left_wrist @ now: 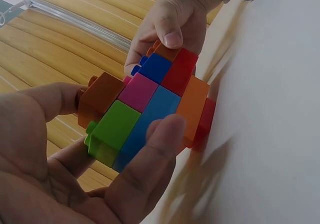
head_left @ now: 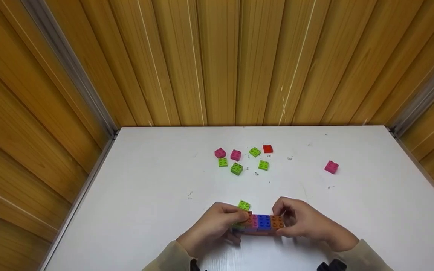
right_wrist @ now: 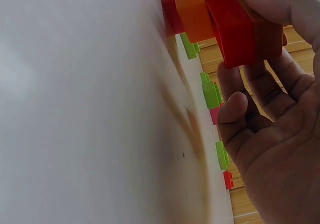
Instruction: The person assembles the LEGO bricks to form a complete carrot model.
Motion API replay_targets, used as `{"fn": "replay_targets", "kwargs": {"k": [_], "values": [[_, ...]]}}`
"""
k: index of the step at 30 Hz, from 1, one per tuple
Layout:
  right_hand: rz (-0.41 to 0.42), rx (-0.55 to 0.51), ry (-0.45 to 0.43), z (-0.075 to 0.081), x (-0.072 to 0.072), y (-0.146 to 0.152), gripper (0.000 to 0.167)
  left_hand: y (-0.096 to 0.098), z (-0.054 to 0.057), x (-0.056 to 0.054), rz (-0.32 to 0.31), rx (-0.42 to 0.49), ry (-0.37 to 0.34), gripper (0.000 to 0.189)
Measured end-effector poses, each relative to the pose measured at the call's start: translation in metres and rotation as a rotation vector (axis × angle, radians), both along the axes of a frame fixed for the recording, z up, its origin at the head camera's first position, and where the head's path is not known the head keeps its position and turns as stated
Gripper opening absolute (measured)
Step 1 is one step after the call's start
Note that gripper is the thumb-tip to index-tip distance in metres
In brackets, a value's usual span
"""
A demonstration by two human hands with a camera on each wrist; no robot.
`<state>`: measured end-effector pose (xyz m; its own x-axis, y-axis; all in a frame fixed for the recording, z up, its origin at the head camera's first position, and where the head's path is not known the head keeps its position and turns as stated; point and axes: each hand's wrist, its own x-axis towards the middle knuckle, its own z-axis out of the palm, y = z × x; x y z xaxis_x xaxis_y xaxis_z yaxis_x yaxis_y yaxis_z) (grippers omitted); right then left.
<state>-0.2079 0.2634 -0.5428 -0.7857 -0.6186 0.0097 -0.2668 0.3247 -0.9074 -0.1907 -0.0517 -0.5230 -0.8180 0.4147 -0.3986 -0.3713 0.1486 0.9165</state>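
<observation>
Both hands hold a block of joined toy building bricks (head_left: 264, 222) low over the white table. Its top row shows blue, pink, green and brown bricks; light blue, red and orange bricks (left_wrist: 192, 103) sit in lower layers. My left hand (head_left: 217, 224) grips the left end, its thumb and fingers around the green brick (left_wrist: 116, 126) and a raised brown brick (left_wrist: 102, 97). At the right end, my right hand (head_left: 309, 222) pinches another brown brick (right_wrist: 267, 36) between thumb and fingers. A loose green brick (head_left: 244, 205) lies just behind the block.
Several loose bricks lie farther back on the white table (head_left: 156, 169), among them a pink brick (head_left: 236, 154), a green brick (head_left: 236, 168) and a flat red brick (head_left: 267, 149). One pink brick (head_left: 331, 167) lies off to the right. Wood-look panels (head_left: 220, 64) rise behind.
</observation>
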Motion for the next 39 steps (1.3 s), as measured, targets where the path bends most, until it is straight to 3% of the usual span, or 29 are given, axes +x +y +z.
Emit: {"fn": "replay_targets", "kwargs": {"k": [7,16,20,24,28,35,39], "values": [[0.01,-0.023,0.035,0.0,0.001,-0.001,0.037,-0.001,0.001,0.0,-0.008,0.009,0.048,0.027],[0.009,-0.019,0.02,-0.002,0.0,0.001,0.036,-0.005,-0.003,-0.004,-0.059,-0.009,0.035,0.031],[0.002,-0.013,0.013,-0.002,-0.001,0.002,0.037,-0.009,-0.004,-0.007,-0.119,-0.094,0.114,0.035],[0.002,0.004,0.006,-0.003,-0.002,0.004,0.037,-0.015,-0.005,-0.011,-0.203,-0.175,0.249,0.03],[0.007,0.018,0.004,-0.001,-0.002,0.005,0.037,-0.017,-0.008,-0.011,-0.244,-0.201,0.343,0.035],[0.062,-0.023,0.059,0.0,-0.003,0.009,0.035,-0.016,-0.01,-0.009,-0.234,-0.208,0.405,0.033],[0.014,-0.047,0.056,0.004,-0.006,0.016,0.028,-0.014,-0.008,-0.009,-0.236,-0.228,0.398,0.032]]}}
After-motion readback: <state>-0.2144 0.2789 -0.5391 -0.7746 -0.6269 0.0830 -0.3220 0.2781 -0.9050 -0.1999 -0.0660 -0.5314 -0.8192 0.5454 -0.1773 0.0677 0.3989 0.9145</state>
